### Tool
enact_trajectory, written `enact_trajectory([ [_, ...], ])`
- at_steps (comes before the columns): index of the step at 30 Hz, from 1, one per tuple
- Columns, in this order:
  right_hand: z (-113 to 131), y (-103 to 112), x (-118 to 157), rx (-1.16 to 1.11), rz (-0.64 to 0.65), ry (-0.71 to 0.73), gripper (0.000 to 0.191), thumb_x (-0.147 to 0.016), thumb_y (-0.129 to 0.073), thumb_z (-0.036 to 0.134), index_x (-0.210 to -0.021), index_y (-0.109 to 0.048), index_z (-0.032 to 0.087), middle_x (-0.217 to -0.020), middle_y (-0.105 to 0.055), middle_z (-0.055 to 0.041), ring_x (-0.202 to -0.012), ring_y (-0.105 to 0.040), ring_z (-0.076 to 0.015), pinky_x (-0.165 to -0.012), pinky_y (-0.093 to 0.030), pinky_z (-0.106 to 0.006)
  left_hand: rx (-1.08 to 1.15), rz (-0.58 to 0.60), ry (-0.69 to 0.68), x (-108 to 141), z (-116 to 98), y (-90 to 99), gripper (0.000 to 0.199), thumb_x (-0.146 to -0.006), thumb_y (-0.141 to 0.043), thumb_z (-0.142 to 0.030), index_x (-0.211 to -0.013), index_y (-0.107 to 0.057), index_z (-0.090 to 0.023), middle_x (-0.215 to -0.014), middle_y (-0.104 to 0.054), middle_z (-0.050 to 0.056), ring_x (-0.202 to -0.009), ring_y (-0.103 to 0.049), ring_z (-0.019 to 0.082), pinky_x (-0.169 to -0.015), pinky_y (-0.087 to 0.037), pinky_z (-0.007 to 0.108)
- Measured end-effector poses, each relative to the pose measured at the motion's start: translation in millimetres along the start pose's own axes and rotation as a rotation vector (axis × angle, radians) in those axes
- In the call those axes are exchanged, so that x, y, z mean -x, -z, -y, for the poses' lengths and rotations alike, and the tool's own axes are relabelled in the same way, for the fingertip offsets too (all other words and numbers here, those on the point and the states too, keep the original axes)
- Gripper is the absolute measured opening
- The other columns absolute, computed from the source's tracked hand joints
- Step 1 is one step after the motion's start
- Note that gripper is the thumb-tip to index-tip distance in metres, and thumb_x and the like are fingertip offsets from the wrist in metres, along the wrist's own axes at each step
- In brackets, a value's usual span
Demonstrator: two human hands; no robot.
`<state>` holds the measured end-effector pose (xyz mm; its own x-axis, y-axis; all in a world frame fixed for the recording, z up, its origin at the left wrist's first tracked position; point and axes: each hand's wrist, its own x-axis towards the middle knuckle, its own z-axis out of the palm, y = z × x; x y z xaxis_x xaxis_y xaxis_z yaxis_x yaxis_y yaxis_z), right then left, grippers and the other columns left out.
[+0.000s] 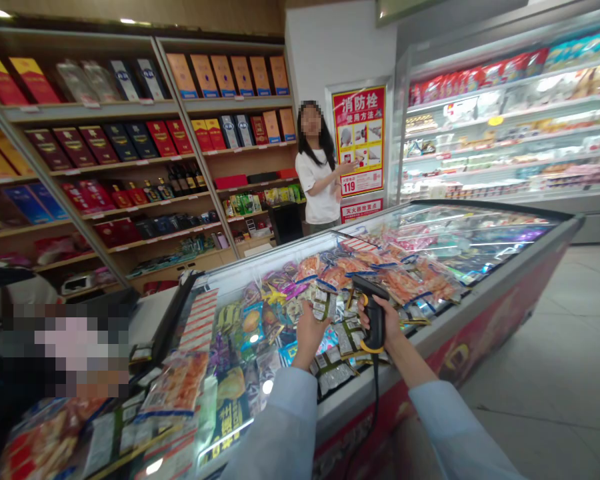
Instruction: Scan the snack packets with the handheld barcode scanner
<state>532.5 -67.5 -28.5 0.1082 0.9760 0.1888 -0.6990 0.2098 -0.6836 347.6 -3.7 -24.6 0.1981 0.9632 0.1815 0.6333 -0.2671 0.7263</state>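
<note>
My right hand (391, 325) grips a black and yellow barcode scanner (377, 319) by its handle, and its cord hangs down over the freezer's near side. My left hand (311, 337) is pinched on the edge of a silver and green snack packet (324, 303), left of the scanner. More silver and green packets (334, 373) lie beneath both hands on the chest freezer's glass top. Beyond the hands spread flat clear bags of orange-brown food (375, 270) with blue edges.
The chest freezer (510, 293) stretches to the right. A person (321, 173) in a white top stands behind it. Another person, blurred, is at left beside more food bags (173, 383). Shelves of boxes (130, 140) and a lit refrigerated display (510, 133) line the walls.
</note>
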Motion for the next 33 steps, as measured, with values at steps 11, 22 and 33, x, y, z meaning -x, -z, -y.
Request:
enact_trajectory([
  [11,4,-20,-14,0.057,0.070,0.022,0.029,-0.072,-0.062,0.048,-0.075,-0.055,0.020,-0.063,-0.054,0.0002,-0.041,-0.041,-0.0078,-0.034,-0.036,-0.019,0.240,-0.244,-0.141,-18,20,35.7,0.069,-0.076,-0.066,-0.016,-0.139,-0.038,-0.019,-0.115,-0.068,0.011,-0.091,-0.069,0.021,-0.082,-0.052,0.032],
  [22,-31,-60,-42,0.311,0.402,-0.310,0.041,-0.071,-0.061,0.054,-0.082,-0.061,0.015,-0.044,-0.055,0.0012,-0.033,-0.044,-0.0095,-0.034,-0.034,-0.019,0.026,-0.646,-0.183,-20,35,72.6,0.068,-0.086,-0.057,-0.024,-0.149,-0.030,-0.027,-0.138,-0.054,0.012,-0.101,-0.065,0.023,-0.087,-0.052,0.035],
  [33,-36,-52,-40,0.193,0.371,-0.358,0.039,-0.068,-0.063,0.052,-0.080,-0.059,0.016,-0.055,-0.057,0.0014,-0.035,-0.043,-0.0073,-0.032,-0.034,-0.019,0.032,-0.701,-0.146,-18,32,76.7,0.067,-0.085,-0.058,-0.021,-0.147,-0.033,-0.029,-0.138,-0.056,0.008,-0.122,-0.056,0.026,-0.097,-0.048,0.036],
])
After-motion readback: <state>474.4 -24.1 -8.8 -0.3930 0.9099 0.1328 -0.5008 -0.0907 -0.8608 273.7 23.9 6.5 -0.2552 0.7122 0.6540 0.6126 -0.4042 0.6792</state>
